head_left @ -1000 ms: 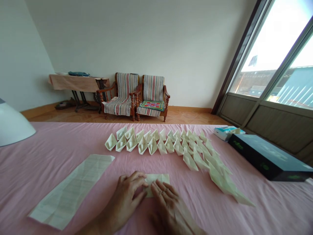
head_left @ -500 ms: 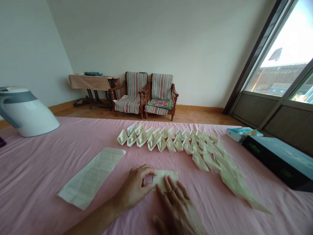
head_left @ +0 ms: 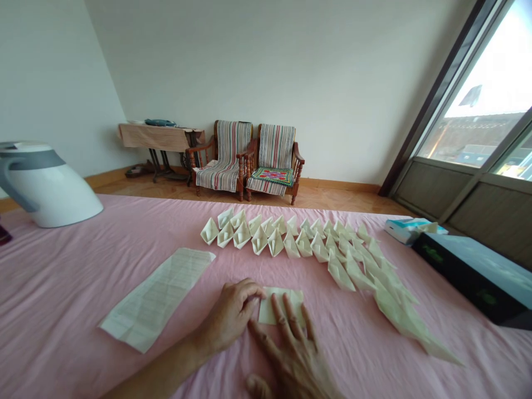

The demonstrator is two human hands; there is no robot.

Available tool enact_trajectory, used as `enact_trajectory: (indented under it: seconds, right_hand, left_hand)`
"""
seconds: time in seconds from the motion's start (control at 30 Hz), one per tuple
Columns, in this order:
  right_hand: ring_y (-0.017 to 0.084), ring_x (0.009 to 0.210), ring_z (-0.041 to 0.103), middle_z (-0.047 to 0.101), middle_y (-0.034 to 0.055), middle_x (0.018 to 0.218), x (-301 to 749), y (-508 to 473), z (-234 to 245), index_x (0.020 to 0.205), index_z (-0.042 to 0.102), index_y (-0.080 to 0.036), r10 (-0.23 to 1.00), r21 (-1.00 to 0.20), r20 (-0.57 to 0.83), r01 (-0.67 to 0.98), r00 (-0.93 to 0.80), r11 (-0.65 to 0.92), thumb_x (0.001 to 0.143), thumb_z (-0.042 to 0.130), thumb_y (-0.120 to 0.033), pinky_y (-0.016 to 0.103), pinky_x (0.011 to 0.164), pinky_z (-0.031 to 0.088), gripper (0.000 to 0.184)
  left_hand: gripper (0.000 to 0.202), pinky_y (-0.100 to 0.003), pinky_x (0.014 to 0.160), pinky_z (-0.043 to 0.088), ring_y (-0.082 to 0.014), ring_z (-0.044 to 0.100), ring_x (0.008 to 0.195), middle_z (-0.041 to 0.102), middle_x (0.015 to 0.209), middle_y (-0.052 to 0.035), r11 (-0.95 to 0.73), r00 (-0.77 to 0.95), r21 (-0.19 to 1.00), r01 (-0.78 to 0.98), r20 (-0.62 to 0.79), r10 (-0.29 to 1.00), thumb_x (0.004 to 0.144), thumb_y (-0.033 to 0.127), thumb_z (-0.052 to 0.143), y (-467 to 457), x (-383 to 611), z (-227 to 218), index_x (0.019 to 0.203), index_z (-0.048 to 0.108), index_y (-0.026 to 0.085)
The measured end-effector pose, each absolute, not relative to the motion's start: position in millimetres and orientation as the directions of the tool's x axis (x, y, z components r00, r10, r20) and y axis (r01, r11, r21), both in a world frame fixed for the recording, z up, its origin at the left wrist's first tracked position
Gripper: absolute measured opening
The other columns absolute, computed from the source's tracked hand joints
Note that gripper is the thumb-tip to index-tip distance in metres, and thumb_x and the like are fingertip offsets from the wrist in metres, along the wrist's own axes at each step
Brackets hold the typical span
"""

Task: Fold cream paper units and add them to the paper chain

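A small folded piece of pale paper (head_left: pixel 268 313) lies flat on the pink cloth in front of me. At its upper left corner, my left hand (head_left: pixel 233 310) has thumb and forefinger closed in a pinch on the edge. My right hand (head_left: pixel 288 343) rests over the paper with fingers spread, the fingertips pressing on its face. To the left lies a longer creased paper strip (head_left: pixel 160 299) with faint lines. Beyond my hands, several folded paper boats (head_left: pixel 260 241) stand in rows that curve towards me on the right.
A white and grey jug (head_left: pixel 62 188) stands at the left. On the right are a black box (head_left: pixel 469 282) and a blue and white tissue pack (head_left: pixel 405 228). Past the cloth's far edge stand two wooden armchairs (head_left: pixel 276 147) and a cloth-covered table (head_left: pixel 153 136).
My left thumb has drawn up towards the forefinger at the paper's corner. My right hand has shifted slightly left, with its fingers spread wider. The view has moved slightly.
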State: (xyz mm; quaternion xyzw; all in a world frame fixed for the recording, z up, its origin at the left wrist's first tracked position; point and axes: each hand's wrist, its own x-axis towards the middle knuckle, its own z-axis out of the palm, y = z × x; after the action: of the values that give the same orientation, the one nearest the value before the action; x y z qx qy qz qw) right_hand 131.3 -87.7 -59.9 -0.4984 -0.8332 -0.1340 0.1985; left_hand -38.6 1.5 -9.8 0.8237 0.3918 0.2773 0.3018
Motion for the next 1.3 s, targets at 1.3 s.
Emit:
enact_trajectory:
  seconds: [1.3]
  right_hand:
    - [0.036,0.104,0.065,0.063,0.0252,0.119,171.6,-101.4,-56.2,0.119,0.061,-0.003,0.779,0.094,0.588,0.975,-0.217,0.201,0.089,0.050,-0.036,0.049,0.080,0.056,0.045]
  left_hand:
    - [0.021,-0.036,0.089,0.039,-0.0224,0.060,0.100,0.066,0.108,-0.0018,-0.599,0.580,0.566,0.566,0.242,0.778,0.080,0.016,0.070,-8.7,-36.9,-9.2,0.098,0.069,0.024]
